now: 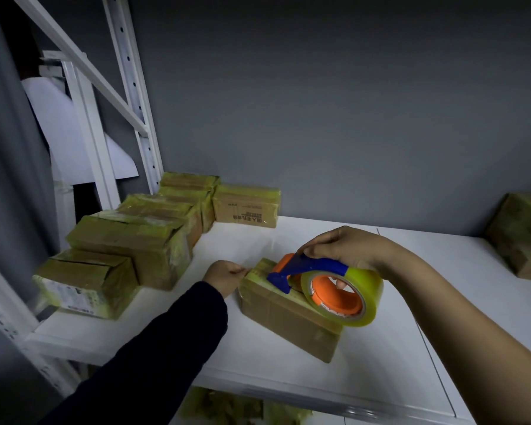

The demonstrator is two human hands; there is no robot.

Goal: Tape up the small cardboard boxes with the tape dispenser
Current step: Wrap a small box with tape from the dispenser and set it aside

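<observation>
Right grip point(344, 250) is wrapping round the blue-and-orange tape dispenser with yellowish clear roll point(325, 289), which is sitting on the small brown cardboard box point(282, 317) directly beneath it. Left grip point(226, 276) is pinching the box's end. Probably light, stiff, tape-slick: keep bracing the ends.

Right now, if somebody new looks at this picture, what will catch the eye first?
The blue and orange tape dispenser, with its yellowish roll, stands out at centre: the right hand grips it on top of a small cardboard box on the white shelf. The left hand holds that box's left end. A row of taped boxes lies along the shelf's left side.
</observation>
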